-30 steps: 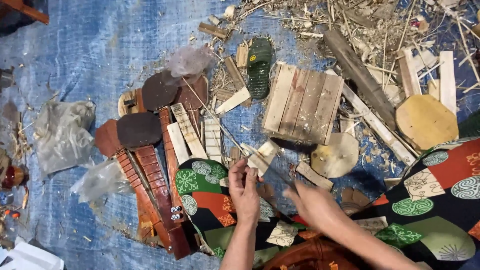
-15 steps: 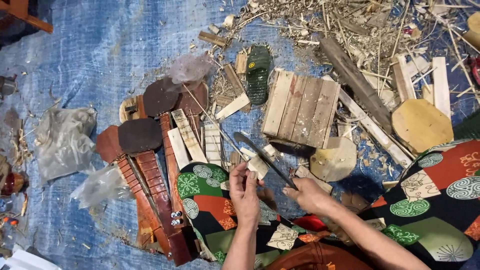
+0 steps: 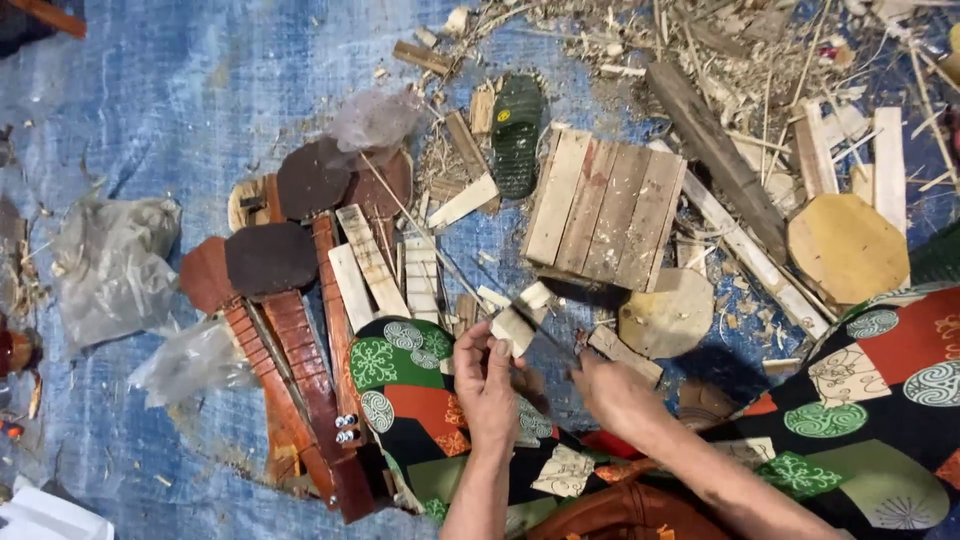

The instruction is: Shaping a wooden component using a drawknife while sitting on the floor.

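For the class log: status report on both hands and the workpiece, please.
Left hand pinching small pale wood piece. Right hand holding knife, blade on the piece. Wood scraps and slat panel close around.

Two hands [image 3: 487,375], one green sandal [image 3: 518,132], one slatted wooden panel [image 3: 606,208], two crumpled plastic bags [image 3: 112,265].

Blue tarp [image 3: 180,110] covers the floor. On it: slatted wooden panel [image 3: 605,210], green sandal [image 3: 518,132], octagonal wood disc [image 3: 848,247], crumpled clear plastic bags [image 3: 112,262], dark plank [image 3: 715,155], wood shavings [image 3: 700,40], brown carved wood pieces [image 3: 300,350].
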